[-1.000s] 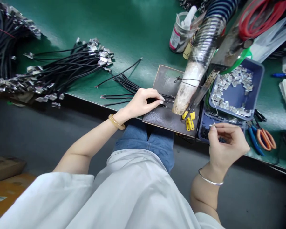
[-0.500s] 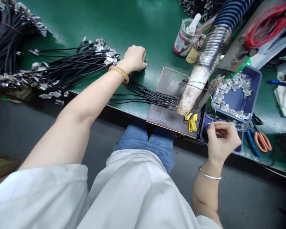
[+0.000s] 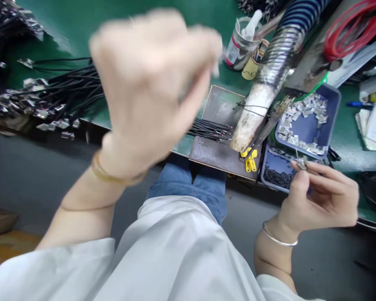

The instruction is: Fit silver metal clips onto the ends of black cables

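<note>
At the left of the bench (image 3: 69, 25), a heap of cables with metal ends (image 3: 69, 90) is partly hidden by the left hand (image 3: 147, 92). That hand was low over the bench half a second ago; now it is up close to the camera and blurred. Its thumb and forefinger come near each other, but I cannot tell whether the grip holds anything. It seems, then, that no hand is on the black cables (image 3: 209, 129) for the moment; they lie across the edge of the dark board (image 3: 216, 156), long axis running left to right, reddish stripped ends pointing right toward the pale duct (image 3: 249, 119). Farther right, beside the lower tray (image 3: 277, 161), the right hand (image 3: 322, 200) has shifted rightward, and a small metal piece (image 3: 301, 163) now shows plainly, pinched in its grip, which I take to mean a part is at the ready. A thin pale strand rises by the piece, pointing away from the person; the piece's own long axis is too small to tell
</note>
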